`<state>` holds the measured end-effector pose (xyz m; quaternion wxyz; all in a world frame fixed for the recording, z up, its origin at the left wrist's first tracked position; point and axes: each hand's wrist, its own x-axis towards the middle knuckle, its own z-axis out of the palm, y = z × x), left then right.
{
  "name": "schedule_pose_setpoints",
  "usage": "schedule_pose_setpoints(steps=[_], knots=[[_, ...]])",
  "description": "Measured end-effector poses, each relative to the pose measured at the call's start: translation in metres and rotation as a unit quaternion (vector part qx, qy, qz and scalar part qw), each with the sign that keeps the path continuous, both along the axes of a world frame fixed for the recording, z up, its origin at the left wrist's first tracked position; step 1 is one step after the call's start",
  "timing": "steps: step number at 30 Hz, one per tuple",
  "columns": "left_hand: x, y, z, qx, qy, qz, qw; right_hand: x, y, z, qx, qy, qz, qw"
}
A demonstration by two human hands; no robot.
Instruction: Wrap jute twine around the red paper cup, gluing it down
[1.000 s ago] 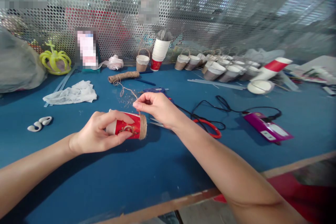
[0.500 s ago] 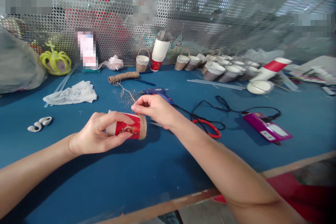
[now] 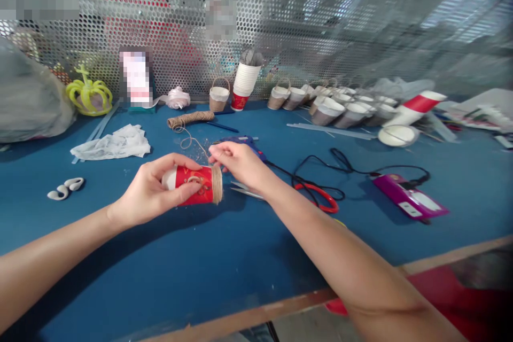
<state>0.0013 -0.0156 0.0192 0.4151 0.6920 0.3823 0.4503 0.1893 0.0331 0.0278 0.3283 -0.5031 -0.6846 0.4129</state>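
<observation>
My left hand (image 3: 154, 187) is closed around a red and white paper cup (image 3: 198, 184) that lies on its side above the table. Brown twine (image 3: 217, 184) is wound in a band around the cup's right end. Just past that band, my right hand (image 3: 238, 163) pinches the loose strand of twine. The strand (image 3: 192, 140) loops back to a twine spool (image 3: 190, 118) lying behind. Under my right wrist show the blades of scissors (image 3: 246, 191) with a red handle (image 3: 331, 203). A blue glue gun (image 3: 244, 142), partly hidden, lies behind my right hand.
Several twine-wrapped cups (image 3: 326, 109) stand at the back right, near a stack of paper cups (image 3: 245, 83). A purple power strip (image 3: 409, 196) with a black cord lies at right. White cloth (image 3: 114, 144) and white earbuds (image 3: 66, 188) lie at left.
The cup has turned a little in my left hand, with the thumb now higher across its front. My right hand has shifted slightly right, still pinching the twine.
</observation>
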Motion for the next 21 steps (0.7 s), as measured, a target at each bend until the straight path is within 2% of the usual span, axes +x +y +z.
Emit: schedule_pose_setpoints(steps=[3, 6, 10, 16, 21], knots=[[0.001, 0.005, 0.0, -0.09, -0.037, 0.054, 0.994, 0.004, -0.004, 0.01, 0.021, 0.001, -0.015, 1.0], [0.001, 0.008, -0.002, -0.113, -0.04, 0.086, 0.989, 0.006, -0.013, 0.019, 0.027, -0.03, 0.041, 0.998], [0.002, 0.01, -0.004, -0.09, -0.019, 0.101, 0.991, 0.002, -0.023, 0.023, 0.048, -0.103, 0.07, 0.991], [0.001, 0.009, -0.006, -0.024, 0.033, 0.109, 0.993, -0.007, -0.026, 0.017, 0.047, -0.103, 0.044, 0.993], [-0.001, 0.009, -0.009, -0.002, 0.049, 0.102, 0.994, -0.009, -0.026, 0.014, 0.056, -0.113, 0.035, 0.991]])
